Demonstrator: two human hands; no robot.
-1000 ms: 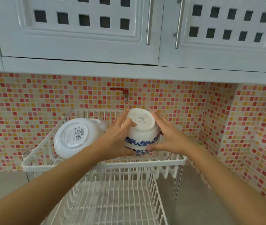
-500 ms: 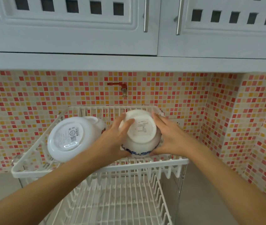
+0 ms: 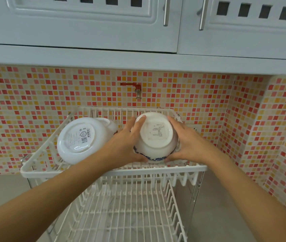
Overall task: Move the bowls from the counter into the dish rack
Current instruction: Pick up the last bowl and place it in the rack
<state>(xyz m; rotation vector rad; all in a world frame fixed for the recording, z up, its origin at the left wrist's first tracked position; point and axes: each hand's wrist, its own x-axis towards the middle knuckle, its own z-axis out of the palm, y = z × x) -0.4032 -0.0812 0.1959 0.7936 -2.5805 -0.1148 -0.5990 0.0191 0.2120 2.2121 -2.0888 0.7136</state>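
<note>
Two hands clasped around a white bowl with blue pattern (image 3: 156, 138), held over the upper tier of a white wire dish rack (image 3: 114, 172). Left hand (image 3: 126, 142) pressed against the bowl's left flank, fingers (image 3: 139, 122) reaching up over the foot ring, thumb hooked under the lower rim. Right hand (image 3: 185, 138) cupped against the right flank, fingers curled around the far side, thumb low near the rim. Bowl turned bottom toward the camera, mouth facing away and down toward the back of the rack, axis tilted rather than upright; worn label on the base readable only as a smudge of lines. Blue pattern visible along the lower edge, just above the rack's front rail. Cannot tell whether the rim already touches the wires.

Just to the left, in the same upper tier, a larger plain white bowl (image 3: 79, 138) propped on its edge, base with a printed sticker and code facing the camera and slightly upward, mouth turned toward the wall. Behind it, partly hidden, a sliver of another white dish (image 3: 109, 124). Left wrist close beside this larger bowl, contact unclear.

Lower tier of the rack (image 3: 121, 215) below, bare wires over a pale marbled tray. Grey table (image 3: 226, 206) on either side. Behind, a mosaic tile wall (image 3: 33, 102) in red, orange and cream, with a small red tap (image 3: 135, 87) above the rack. Overhead, pale cabinet doors (image 3: 86, 23) with metal bar handles.
</note>
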